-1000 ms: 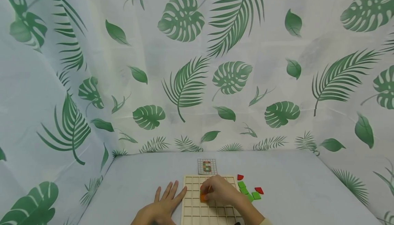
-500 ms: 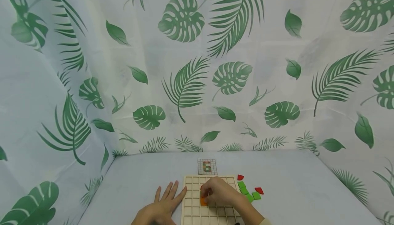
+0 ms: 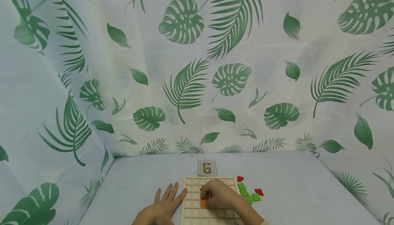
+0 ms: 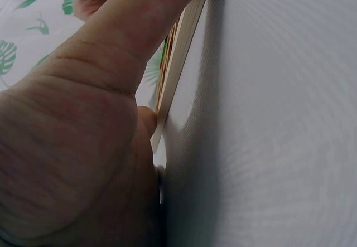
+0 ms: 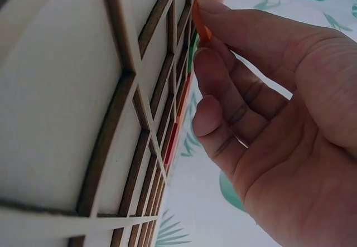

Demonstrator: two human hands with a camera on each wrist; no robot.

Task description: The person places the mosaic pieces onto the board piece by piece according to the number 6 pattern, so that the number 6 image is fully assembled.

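In the head view a wooden grid board lies on the table. My right hand is over it, thumb and fingers pinching an orange square tile. The right wrist view has this tile tilted on edge against the grid, between thumb and fingertips. Beyond it, red, orange and green tiles sit in the grid, mostly covered by the hand in the head view. My left hand lies with fingers spread left of the board, its thumb at the board's left edge.
A small pattern card showing a coloured 6 lies behind the board. Right of the board are several loose green tiles and two red rounded tiles. Leaf-printed cloth walls enclose the table at the back and sides.
The orange tile under my right fingers has come slightly nearer to me and shows more of its face. My left hand keeps its place. The head view has tilted up slightly.
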